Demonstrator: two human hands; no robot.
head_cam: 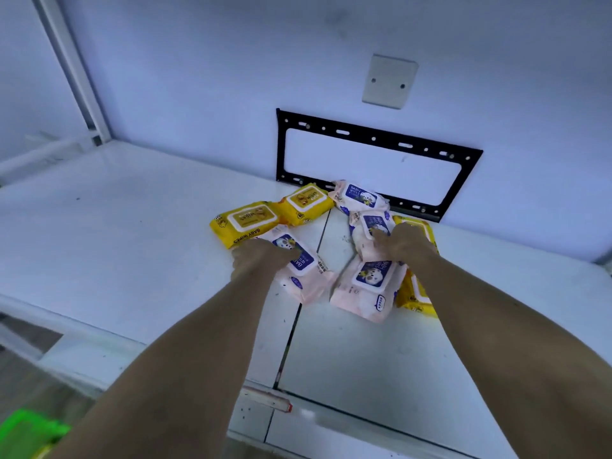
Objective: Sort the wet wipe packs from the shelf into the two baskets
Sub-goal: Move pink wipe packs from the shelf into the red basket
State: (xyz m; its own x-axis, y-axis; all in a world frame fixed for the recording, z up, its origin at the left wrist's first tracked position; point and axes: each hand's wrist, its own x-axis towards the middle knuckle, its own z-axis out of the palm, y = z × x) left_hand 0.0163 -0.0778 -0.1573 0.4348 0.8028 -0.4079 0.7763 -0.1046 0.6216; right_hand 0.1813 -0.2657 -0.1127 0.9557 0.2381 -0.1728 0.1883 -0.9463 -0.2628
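The wet wipe packs lie in a loose cluster on the white shelf point(132, 226), near its back edge. Pink packs with blue labels: one at the centre-left point(298, 270) under the left hand point(261, 256), one at the back point(361, 195), one just in front of that point(371, 233) under the right hand point(400, 243), and one nearest the viewer point(367, 289). Yellow packs: two side by side at about ten o'clock of the cluster point(245, 221) point(306, 203), and at three to four o'clock more yellow shows beyond the right hand point(419, 226) and under the right forearm point(414, 293); whether that is one pack or two I cannot tell.

The left hand's grip is laid over the near-left pink pack, fingers curled onto its label, seemingly closing on it. The right hand's grip rests on the middle pink pack with fingers spread across its top; whether either pack is clamped or merely touched cannot be told, as both lie flat on the shelf.

Behind the cluster, at twelve o'clock, a black bracket frame point(364, 137) is fixed to the wall, with a blank cover plate point(389, 81) above it. At seven o'clock, off the shelf's front edge, a blurred green thing point(29, 429) shows, perhaps a basket; no other is in view.

By my reading the sorting is at or near its start: every pack seen is on the shelf and mixed by colour, so nearly all remains.
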